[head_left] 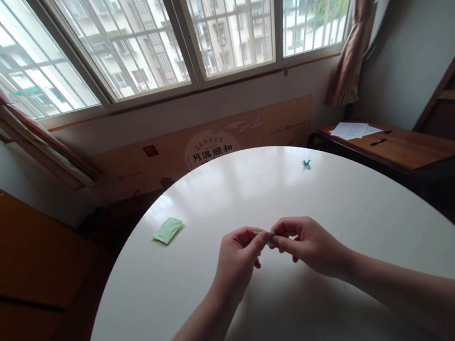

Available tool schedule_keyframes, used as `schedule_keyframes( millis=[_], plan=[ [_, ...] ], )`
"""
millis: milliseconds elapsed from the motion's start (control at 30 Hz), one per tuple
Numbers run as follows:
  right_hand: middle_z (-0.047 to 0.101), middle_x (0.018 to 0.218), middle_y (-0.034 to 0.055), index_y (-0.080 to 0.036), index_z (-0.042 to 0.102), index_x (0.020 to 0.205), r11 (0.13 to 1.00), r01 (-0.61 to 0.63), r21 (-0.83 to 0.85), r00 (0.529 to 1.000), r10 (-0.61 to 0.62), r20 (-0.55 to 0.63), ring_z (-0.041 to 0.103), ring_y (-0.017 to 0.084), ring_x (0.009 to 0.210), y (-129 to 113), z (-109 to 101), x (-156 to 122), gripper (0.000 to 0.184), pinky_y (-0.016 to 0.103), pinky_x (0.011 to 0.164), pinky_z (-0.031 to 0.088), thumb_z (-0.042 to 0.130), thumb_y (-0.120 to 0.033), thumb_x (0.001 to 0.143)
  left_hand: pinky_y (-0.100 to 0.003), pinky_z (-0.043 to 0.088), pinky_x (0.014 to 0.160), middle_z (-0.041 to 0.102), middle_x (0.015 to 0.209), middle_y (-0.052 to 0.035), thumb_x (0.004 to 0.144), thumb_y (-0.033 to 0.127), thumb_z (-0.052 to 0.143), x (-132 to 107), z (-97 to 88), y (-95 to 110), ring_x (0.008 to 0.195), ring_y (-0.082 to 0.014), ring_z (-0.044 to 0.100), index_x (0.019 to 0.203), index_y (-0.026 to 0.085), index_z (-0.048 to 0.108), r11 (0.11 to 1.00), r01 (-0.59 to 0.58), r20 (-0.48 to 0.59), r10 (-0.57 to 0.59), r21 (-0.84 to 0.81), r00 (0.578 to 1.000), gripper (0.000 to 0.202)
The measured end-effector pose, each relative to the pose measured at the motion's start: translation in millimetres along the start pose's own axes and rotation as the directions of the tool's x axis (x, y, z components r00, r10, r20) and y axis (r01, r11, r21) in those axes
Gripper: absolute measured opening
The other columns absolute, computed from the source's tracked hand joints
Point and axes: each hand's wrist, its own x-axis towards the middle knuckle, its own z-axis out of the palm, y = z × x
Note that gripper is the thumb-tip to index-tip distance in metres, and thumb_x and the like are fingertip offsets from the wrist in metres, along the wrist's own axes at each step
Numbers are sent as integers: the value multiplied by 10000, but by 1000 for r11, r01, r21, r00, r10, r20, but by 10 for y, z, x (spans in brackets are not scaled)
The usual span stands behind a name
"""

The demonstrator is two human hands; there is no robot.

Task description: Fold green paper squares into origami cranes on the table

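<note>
Between my two hands, just above the white round table (146, 315), is a small piece of folded green paper (271, 234). My left hand (241, 255) pinches its left end between thumb and fingers. The thumb and index finger of my right hand (306, 244) are closed on the right end, and the two hands' fingertips nearly touch. Most of the paper is covered by my fingers, so its full shape cannot be made out.
A light green packet (168, 231) lies at the table's left. Toward the far right edge sits a small teal folded-paper figure (306, 164). Beyond the table stands a wooden desk (425, 147) with white papers (355, 129). A printed cardboard panel (134, 160) leans below the barred window.
</note>
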Motion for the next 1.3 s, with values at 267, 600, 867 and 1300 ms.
schedule_keyframes(
  millis=[267,600,867,1300],
  plan=[
    [696,727,36,-176,735,827,1000,-26,-14,1000,26,-9,586,146,640,-45,-5,3,175,222,504,429,667,-324,891,-201,390,435,652,576,-38,718,393,790,14,-21,26,494,-99,468,674,116,730,1000,-1,-51,0,-3,999,287],
    [696,730,45,-158,684,785,998,-59,27,997,58,42,602,150,607,24,-42,67,281,265,570,470,640,-400,919,-190,406,413,563,607,-16,801,526,673,55,-64,-47,527,-110,486,720,122,700,999,49,-80,-48,21,996,413],
    [686,725,41,-147,672,796,992,-85,92,994,78,80,581,128,566,129,-59,120,297,236,521,439,659,-427,894,-209,462,413,607,649,-24,771,459,715,81,-93,-96,555,-134,544,815,128,703,981,-69,-17,73,182,997,334],
    [684,724,31,-144,670,792,997,-66,31,994,62,95,588,127,555,131,-85,122,336,242,530,450,681,-472,863,-201,460,421,589,607,-1,755,398,718,82,-122,-49,508,-112,537,752,126,700,966,-50,-29,60,255,998,273]
  ],
)
